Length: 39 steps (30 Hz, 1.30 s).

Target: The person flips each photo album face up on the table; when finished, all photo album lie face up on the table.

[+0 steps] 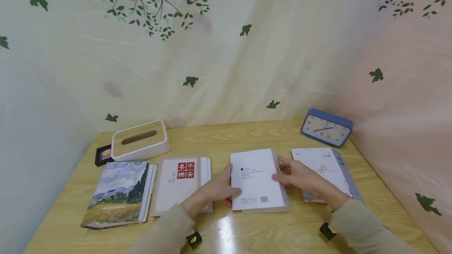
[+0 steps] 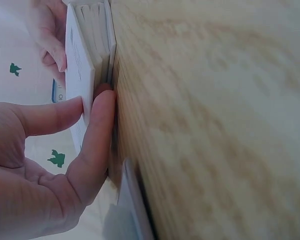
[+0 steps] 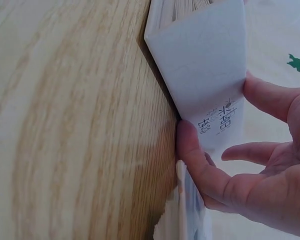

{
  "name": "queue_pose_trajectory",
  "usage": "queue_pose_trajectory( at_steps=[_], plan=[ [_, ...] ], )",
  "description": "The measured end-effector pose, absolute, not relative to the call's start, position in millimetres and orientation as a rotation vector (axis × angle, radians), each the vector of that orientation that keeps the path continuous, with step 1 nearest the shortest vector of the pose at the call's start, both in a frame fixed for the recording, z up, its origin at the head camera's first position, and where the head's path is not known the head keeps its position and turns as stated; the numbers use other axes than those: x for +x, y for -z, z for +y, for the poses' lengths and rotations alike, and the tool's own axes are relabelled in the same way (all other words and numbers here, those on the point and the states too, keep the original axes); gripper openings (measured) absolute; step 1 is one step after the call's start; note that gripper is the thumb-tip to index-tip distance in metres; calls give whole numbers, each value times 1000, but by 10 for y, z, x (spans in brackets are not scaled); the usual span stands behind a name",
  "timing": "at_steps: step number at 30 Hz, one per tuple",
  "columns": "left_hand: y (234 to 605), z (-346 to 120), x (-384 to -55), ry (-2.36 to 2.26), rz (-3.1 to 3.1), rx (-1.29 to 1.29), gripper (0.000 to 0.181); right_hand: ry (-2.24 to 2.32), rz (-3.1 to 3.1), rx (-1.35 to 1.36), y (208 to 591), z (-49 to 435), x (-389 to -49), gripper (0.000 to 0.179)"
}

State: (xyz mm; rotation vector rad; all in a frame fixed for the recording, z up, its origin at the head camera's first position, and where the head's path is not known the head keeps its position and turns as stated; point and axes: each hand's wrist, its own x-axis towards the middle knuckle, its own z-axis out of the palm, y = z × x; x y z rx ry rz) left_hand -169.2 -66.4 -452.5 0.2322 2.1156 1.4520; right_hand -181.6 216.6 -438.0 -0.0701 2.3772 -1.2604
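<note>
A white book [image 1: 256,185] with small print and a barcode on its cover lies on the wooden table, between both hands. My left hand [image 1: 221,186] grips its left side, thumb [image 2: 70,112] on the cover and fingers at the page edge. On the opposite side my right hand [image 1: 300,173] holds the spine, which carries dark characters in the right wrist view; the thumb [image 3: 265,97] is at the cover edge and a fingertip low by the tabletop. Left of the book is a pinkish book [image 1: 176,197] with red character squares. A pale illustrated book [image 1: 318,158] lies partly beneath the right forearm.
A book with a painted landscape cover [image 1: 118,195] lies at the left. Behind it stand a white tissue box [image 1: 141,151] with a wooden top and a small black box [image 1: 103,156]. A blue clock [image 1: 326,128] stands at the back right. Patterned cloth [image 1: 226,69] hangs behind the table [image 1: 229,136].
</note>
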Motion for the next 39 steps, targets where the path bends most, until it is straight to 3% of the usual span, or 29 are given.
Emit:
queue_pose_trajectory(
  at_steps=[39],
  plan=[
    [4549, -662, -1731, -1447, 2099, 182, 97, 1453, 2138, -33, 4367, 2232, -1853, 91]
  ],
)
